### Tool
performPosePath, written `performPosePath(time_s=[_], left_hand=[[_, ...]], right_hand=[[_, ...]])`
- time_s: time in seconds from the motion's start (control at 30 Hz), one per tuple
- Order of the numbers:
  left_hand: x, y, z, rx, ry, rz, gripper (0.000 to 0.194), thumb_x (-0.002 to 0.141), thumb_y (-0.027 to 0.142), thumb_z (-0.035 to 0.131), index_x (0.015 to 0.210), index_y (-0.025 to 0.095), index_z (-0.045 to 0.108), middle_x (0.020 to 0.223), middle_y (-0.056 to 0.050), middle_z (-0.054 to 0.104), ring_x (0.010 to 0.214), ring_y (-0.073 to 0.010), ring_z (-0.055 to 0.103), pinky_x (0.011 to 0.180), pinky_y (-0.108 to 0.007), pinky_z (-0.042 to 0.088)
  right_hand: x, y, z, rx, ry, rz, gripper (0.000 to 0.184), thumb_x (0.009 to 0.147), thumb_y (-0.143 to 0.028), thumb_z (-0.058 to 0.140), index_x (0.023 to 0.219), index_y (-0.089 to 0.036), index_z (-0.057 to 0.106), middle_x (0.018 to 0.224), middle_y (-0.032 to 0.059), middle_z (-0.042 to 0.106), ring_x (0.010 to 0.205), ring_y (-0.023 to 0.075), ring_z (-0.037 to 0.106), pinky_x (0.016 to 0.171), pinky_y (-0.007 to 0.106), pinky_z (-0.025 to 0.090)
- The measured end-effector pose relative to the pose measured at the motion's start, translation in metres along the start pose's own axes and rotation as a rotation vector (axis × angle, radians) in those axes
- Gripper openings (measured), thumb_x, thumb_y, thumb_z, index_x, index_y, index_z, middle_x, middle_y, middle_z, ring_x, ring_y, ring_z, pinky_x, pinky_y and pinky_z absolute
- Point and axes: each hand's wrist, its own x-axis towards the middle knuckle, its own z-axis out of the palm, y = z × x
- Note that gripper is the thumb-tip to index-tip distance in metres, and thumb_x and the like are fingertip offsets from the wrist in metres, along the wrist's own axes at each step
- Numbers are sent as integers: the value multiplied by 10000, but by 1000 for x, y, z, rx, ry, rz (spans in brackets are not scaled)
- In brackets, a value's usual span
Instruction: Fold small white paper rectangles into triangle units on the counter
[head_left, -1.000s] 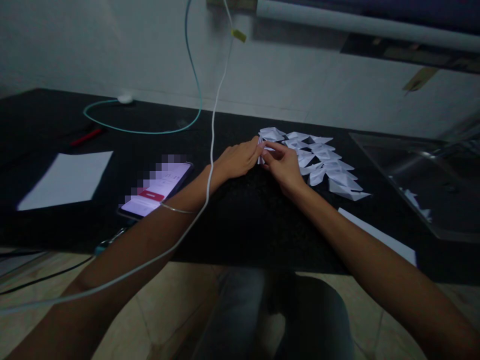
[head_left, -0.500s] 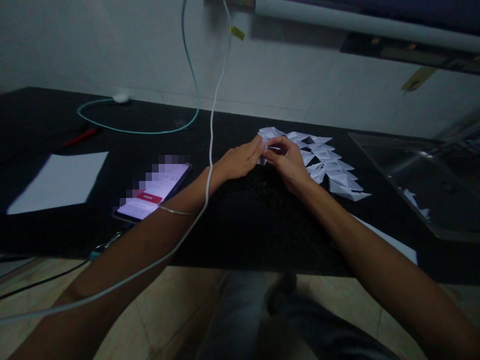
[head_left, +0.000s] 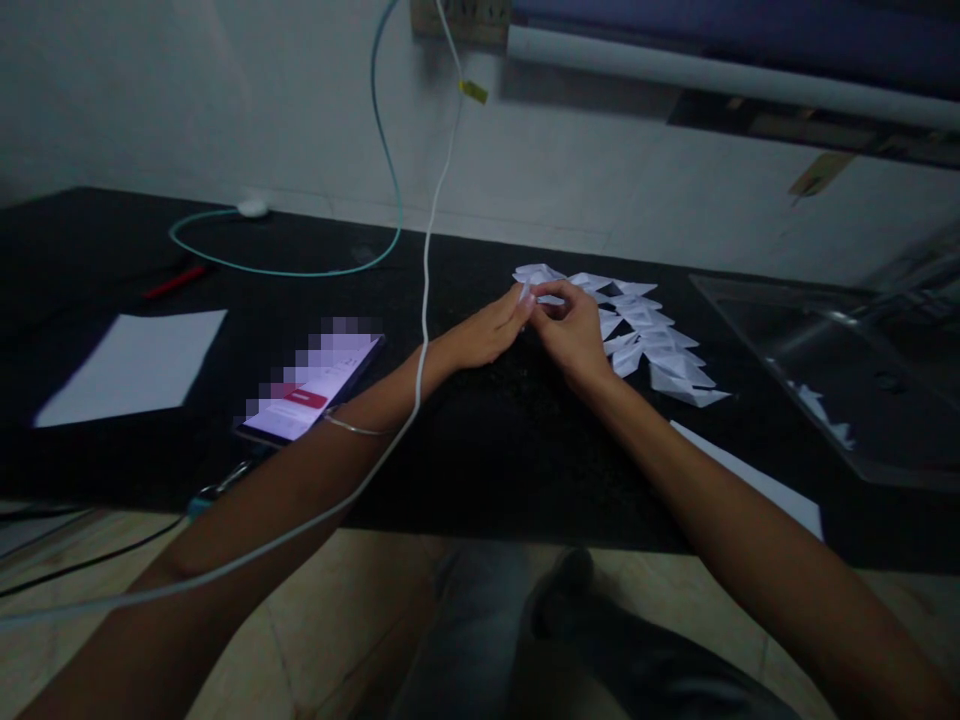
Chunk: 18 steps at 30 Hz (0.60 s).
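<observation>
My left hand (head_left: pixel 491 328) and my right hand (head_left: pixel 574 330) meet over the dark counter, both closed on a small folded paper piece (head_left: pixel 526 292). The fingertips pinch it from either side and cover most of it. Just behind and to the right lie several white folded paper pieces (head_left: pixel 652 318), pointed and laid in overlapping rows. One more folded piece (head_left: pixel 538 272) rests right behind my fingers.
A blank white sheet (head_left: pixel 139 365) and a lit phone (head_left: pixel 311 390) lie to the left. Another sheet (head_left: pixel 750 478) is partly under my right forearm. A white cable (head_left: pixel 426 300) hangs across my left arm. A sink (head_left: pixel 847 380) is at the right.
The view has shifted slightly, so the counter items sit a little differently in frame. My hands stay together on the folded paper piece, with only small finger movement.
</observation>
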Motion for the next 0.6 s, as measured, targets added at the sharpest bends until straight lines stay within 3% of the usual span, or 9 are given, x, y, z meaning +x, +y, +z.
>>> performPosePath(time_s=[0.3,0.43,0.6], left_hand=[[0,1,3,-24,74,-65,676,1049,665,163,1309,162,534,1259,-157,661,1323,-305,568,1191,-495,392],[0,3,3,-7,73,-58,654,1058,643,152,1313,169,523,1294,-153,646,1321,-284,570,1195,-468,384],[0,4,3,9,48,-37,684,1055,644,99,1328,171,511,1355,-161,619,1363,-271,544,1226,-469,342]], right_hand=[[-4,2,2,-39,-15,-56,183,897,-425,682,945,-257,628,1040,60,690,968,222,697,804,369,631],[-4,2,4,-6,0,-90,124,894,-357,680,935,-254,625,1066,60,684,932,207,705,839,392,638],[-6,0,6,-12,49,-119,80,870,-277,681,940,-252,655,1140,75,688,1071,234,688,936,437,630]])
